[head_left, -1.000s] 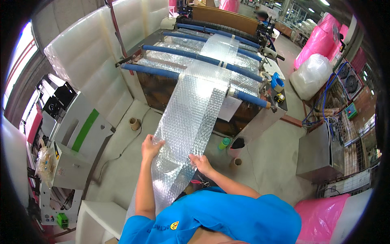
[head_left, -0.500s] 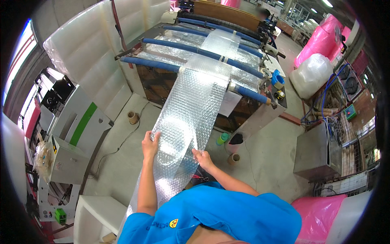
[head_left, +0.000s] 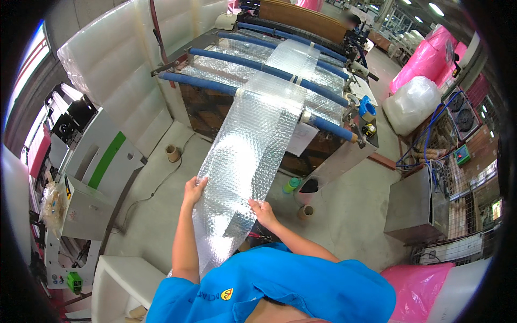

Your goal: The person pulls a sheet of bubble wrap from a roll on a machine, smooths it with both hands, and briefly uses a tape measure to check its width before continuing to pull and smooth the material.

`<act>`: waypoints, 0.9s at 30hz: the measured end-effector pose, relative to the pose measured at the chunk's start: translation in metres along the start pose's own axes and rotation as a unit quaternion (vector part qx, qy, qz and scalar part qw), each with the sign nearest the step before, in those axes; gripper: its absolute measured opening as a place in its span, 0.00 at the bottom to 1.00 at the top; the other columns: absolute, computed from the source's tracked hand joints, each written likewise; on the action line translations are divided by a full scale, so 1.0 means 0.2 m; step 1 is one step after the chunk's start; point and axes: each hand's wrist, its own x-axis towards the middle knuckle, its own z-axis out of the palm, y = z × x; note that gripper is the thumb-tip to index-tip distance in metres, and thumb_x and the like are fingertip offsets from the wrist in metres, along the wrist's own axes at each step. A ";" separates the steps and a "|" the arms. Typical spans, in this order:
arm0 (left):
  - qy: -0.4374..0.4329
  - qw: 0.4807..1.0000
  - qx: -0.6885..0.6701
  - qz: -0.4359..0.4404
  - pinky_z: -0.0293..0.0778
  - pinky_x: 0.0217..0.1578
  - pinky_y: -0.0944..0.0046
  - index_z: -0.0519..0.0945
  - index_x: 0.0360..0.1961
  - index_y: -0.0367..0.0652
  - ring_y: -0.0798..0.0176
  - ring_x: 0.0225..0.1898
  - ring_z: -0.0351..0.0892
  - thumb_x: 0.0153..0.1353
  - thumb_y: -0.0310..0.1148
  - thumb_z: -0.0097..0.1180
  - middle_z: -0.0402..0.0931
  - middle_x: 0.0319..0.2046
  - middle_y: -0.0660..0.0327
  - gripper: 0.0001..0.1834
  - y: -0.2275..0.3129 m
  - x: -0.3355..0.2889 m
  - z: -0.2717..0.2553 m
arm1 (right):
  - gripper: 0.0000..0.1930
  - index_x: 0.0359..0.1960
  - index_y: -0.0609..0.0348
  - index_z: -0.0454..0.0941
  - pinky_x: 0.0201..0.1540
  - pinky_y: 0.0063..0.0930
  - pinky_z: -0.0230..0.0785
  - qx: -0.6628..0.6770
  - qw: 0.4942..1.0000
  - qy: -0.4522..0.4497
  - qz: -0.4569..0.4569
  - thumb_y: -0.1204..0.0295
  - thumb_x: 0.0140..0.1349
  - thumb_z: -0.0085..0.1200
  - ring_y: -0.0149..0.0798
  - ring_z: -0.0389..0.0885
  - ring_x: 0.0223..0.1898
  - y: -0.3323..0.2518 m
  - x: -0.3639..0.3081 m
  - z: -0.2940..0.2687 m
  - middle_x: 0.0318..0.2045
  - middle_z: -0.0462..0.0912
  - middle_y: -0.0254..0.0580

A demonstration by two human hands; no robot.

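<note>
A long silvery, see-through strip of bubble wrap point(head_left: 245, 145) runs from the machine's blue rollers point(head_left: 226, 60) down toward my body. My left hand point(head_left: 195, 190) grips its left edge, thumb on top and the fingers hidden beneath. On the opposite edge, a little lower, my right hand point(head_left: 262, 212) pinches the film between thumb and fingers. The strip is stretched out between both hands, and its lower end drops out of sight by my blue shirt point(head_left: 280, 285).
A grey machine with a green stripe point(head_left: 106, 161) stands at the left. Cardboard cores point(head_left: 172, 153) and a green bottle point(head_left: 291, 185) are on the floor. A metal cabinet point(head_left: 412, 207) is at the right, with pink wrapped rolls point(head_left: 423, 64) farther back.
Both hands have shifted slightly left, still holding the bubble wrap's edges. The right-hand edge, folded up near my right hand before, now lies flatter.
</note>
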 end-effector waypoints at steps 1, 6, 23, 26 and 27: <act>-0.006 1.000 0.003 -0.008 0.66 0.33 0.68 0.73 0.37 0.34 0.70 0.29 0.70 0.51 0.41 0.52 0.75 0.27 0.60 0.19 0.01 0.01 0.01 | 0.16 0.23 0.65 0.72 0.25 0.18 0.57 -0.003 1.000 -0.004 0.007 0.62 0.57 0.45 0.21 0.63 0.22 -0.02 0.00 0.00 0.18 0.69 0.26; 0.019 1.000 0.015 0.008 0.64 0.25 0.66 0.72 0.22 0.35 0.68 0.20 0.67 0.51 0.45 0.51 0.69 0.15 0.62 0.20 -0.13 0.07 0.09 | 0.18 0.27 0.67 0.73 0.25 0.21 0.60 -0.079 0.997 0.007 -0.015 0.59 0.57 0.43 0.24 0.66 0.22 0.04 0.01 -0.03 0.18 0.71 0.32; -0.033 0.998 0.015 -0.042 0.65 0.27 0.67 0.72 0.26 0.36 0.67 0.22 0.68 0.53 0.48 0.48 0.71 0.19 0.60 0.21 -0.22 0.12 0.25 | 0.21 0.24 0.63 0.72 0.21 0.29 0.62 -0.184 0.979 0.081 -0.027 0.55 0.56 0.41 0.36 0.71 0.15 0.36 0.11 -0.07 0.13 0.71 0.43; -0.005 0.999 0.029 -0.013 0.66 0.29 0.65 0.72 0.29 0.35 0.66 0.24 0.69 0.54 0.47 0.46 0.72 0.21 0.58 0.21 -0.17 0.14 0.27 | 0.20 0.23 0.65 0.73 0.21 0.25 0.62 -0.107 0.989 0.098 0.014 0.57 0.56 0.43 0.30 0.70 0.16 0.34 0.16 -0.06 0.14 0.72 0.38; -0.011 0.999 0.039 0.002 0.66 0.30 0.65 0.71 0.30 0.34 0.64 0.26 0.70 0.54 0.47 0.46 0.73 0.23 0.56 0.22 -0.13 0.20 0.27 | 0.20 0.22 0.66 0.73 0.22 0.24 0.61 -0.046 0.993 0.087 0.068 0.58 0.57 0.44 0.28 0.69 0.17 0.33 0.21 -0.09 0.14 0.72 0.36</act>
